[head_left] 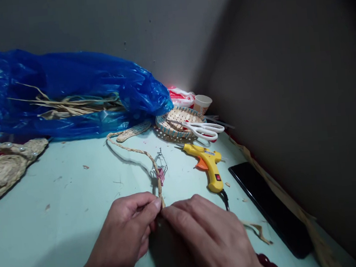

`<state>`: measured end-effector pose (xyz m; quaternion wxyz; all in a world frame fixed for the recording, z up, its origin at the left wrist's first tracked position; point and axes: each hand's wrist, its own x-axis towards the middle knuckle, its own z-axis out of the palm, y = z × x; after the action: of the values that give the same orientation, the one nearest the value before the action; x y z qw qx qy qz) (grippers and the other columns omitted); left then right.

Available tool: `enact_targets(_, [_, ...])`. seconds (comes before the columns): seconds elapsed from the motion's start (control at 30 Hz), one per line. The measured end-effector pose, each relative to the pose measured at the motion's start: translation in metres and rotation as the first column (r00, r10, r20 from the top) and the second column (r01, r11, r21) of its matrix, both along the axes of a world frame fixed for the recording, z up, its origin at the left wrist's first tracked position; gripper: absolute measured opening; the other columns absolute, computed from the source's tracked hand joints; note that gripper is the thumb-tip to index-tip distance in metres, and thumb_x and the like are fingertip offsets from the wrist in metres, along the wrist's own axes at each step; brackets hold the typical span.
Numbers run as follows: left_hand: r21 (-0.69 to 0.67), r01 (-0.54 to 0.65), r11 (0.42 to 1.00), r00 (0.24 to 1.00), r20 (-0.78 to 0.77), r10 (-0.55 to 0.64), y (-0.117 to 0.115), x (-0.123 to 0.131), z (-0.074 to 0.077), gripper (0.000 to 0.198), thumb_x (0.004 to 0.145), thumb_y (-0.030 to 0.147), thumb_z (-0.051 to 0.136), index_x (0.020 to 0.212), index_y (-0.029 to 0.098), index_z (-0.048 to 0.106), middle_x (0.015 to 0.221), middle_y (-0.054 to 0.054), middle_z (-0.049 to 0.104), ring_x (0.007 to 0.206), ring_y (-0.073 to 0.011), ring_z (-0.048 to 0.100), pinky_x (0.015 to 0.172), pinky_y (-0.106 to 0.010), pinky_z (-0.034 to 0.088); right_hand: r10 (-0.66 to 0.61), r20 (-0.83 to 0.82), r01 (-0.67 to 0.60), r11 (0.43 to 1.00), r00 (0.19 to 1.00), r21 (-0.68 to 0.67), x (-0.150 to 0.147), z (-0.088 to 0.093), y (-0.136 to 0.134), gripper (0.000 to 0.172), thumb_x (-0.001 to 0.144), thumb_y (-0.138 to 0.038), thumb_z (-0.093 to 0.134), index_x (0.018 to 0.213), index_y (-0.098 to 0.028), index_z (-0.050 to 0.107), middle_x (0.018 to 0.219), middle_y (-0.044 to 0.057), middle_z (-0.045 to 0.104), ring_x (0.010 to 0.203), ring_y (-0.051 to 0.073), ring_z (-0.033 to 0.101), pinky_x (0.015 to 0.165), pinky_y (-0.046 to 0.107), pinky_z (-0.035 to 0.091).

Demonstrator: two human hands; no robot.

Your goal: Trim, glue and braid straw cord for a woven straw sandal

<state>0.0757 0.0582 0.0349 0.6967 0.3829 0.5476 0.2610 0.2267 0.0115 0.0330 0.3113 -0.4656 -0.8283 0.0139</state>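
Note:
A thin braided straw cord (142, 153) snakes across the pale green table (62, 201) from a flat woven piece at the back down to my hands. My left hand (127, 233) pinches the near end of the cord between thumb and fingers. My right hand (206, 239) is closed against it from the right, fingertips touching the same end of the cord. A small metal binder clip (160, 170) with a pink body is clamped on the cord just above my fingers.
A yellow glue gun (208, 166) lies right of the cord. White scissors (204, 130) rest on a round woven basket lid (177, 123). A black phone (272, 208) lies at the right edge. A blue plastic bag (68, 93) with straw fills the back left; woven straw (3, 169) lies at the left.

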Motion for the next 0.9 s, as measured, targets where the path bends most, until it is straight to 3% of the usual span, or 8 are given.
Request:
enact_targets(0.1, [0.035, 0.034, 0.999, 0.999, -0.017, -0.033, 0.000, -0.002, -0.004, 0.031, 0.078, 0.040, 0.058, 0.057, 0.020, 0.048, 0.042, 0.012, 0.023, 0.037, -0.0045, 0.019, 0.034, -0.015, 0.015, -0.007, 0.162, -0.014, 0.991, 0.987, 0.132, -0.005, -0.005, -0.004, 0.028, 0.092, -0.009, 0.044, 0.111, -0.014, 0.063, 0.081, 0.007, 0.069, 0.061, 0.016, 0.060, 0.051, 0.027, 0.047])
enact_targets(0.23, [0.084, 0.100, 0.991, 0.993, 0.046, -0.104, 0.003, -0.007, -0.012, 0.033, 0.082, 0.040, 0.054, 0.058, 0.019, 0.049, 0.043, 0.011, 0.028, 0.037, -0.0051, 0.024, 0.035, -0.017, 0.021, -0.011, 0.218, -0.053, 0.957, 0.976, 0.285, -0.012, -0.008, -0.004, 0.026, 0.088, -0.004, 0.049, 0.106, -0.012, 0.066, 0.081, 0.008, 0.070, 0.061, 0.015, 0.060, 0.046, 0.024, 0.045])
enact_targets(0.43, [0.088, 0.145, 0.986, 0.973, 0.166, -0.158, 0.006, -0.011, -0.015, 0.039, 0.084, 0.044, 0.055, 0.056, 0.019, 0.046, 0.046, 0.009, 0.034, 0.038, -0.0049, 0.028, 0.037, -0.017, 0.025, -0.117, 0.154, 0.088, 0.979, 0.981, 0.183, -0.020, -0.013, -0.010, 0.022, 0.090, -0.007, 0.052, 0.103, -0.015, 0.067, 0.081, 0.007, 0.070, 0.061, 0.014, 0.058, 0.050, 0.025, 0.045])
enact_targets(0.6, [0.154, 0.186, 0.970, 0.980, 0.043, -0.195, 0.005, -0.012, -0.014, 0.034, 0.084, 0.042, 0.056, 0.061, 0.018, 0.052, 0.046, 0.009, 0.035, 0.039, -0.0057, 0.029, 0.039, -0.019, 0.023, -0.014, 0.100, -0.010, 0.970, 0.995, 0.244, -0.019, -0.012, -0.002, 0.015, 0.087, -0.008, 0.054, 0.090, -0.014, 0.066, 0.077, 0.005, 0.069, 0.061, 0.015, 0.055, 0.052, 0.029, 0.043])
enact_targets(0.7, [0.136, 0.143, 0.980, 0.988, 0.032, -0.149, 0.003, -0.010, -0.010, 0.032, 0.081, 0.041, 0.060, 0.061, 0.017, 0.052, 0.048, 0.010, 0.035, 0.040, -0.0052, 0.024, 0.038, -0.020, 0.017, 0.057, -0.045, -0.053, 0.995, 0.997, 0.086, -0.010, 0.001, 0.004, 0.011, 0.088, -0.020, 0.057, 0.094, -0.016, 0.065, 0.081, 0.004, 0.070, 0.067, 0.017, 0.058, 0.060, 0.030, 0.047])
enact_targets(0.77, [0.109, 0.095, 0.990, 0.993, 0.059, -0.102, 0.001, -0.008, -0.006, 0.031, 0.078, 0.040, 0.064, 0.061, 0.017, 0.052, 0.050, 0.010, 0.034, 0.043, -0.0048, 0.021, 0.039, -0.019, 0.013, -0.008, -0.196, -0.014, 0.993, 0.981, -0.114, -0.003, 0.012, 0.007, 0.016, 0.088, -0.024, 0.059, 0.102, -0.018, 0.063, 0.091, 0.004, 0.070, 0.079, 0.018, 0.061, 0.070, 0.029, 0.049])
enact_targets(0.83, [0.092, 0.071, 0.993, 0.995, 0.069, -0.078, 0.001, -0.006, -0.003, 0.032, 0.076, 0.040, 0.067, 0.061, 0.017, 0.052, 0.050, 0.010, 0.034, 0.044, -0.0045, 0.019, 0.039, -0.019, 0.010, -0.094, -0.258, -0.001, 0.939, 0.962, -0.345, 0.002, 0.020, 0.010, 0.018, 0.089, -0.024, 0.060, 0.107, -0.020, 0.059, 0.094, 0.002, 0.069, 0.085, 0.016, 0.063, 0.072, 0.026, 0.049])
enact_targets(0.9, [0.097, 0.074, 0.993, 0.995, 0.065, -0.080, 0.000, -0.006, -0.003, 0.032, 0.076, 0.041, 0.067, 0.061, 0.017, 0.052, 0.051, 0.010, 0.034, 0.044, -0.0047, 0.018, 0.040, -0.019, 0.010, -0.104, -0.239, -0.039, 0.849, 0.965, -0.527, 0.005, 0.023, 0.012, 0.011, 0.093, -0.025, 0.054, 0.103, -0.021, 0.058, 0.088, 0.001, 0.069, 0.080, 0.015, 0.064, 0.066, 0.023, 0.048])
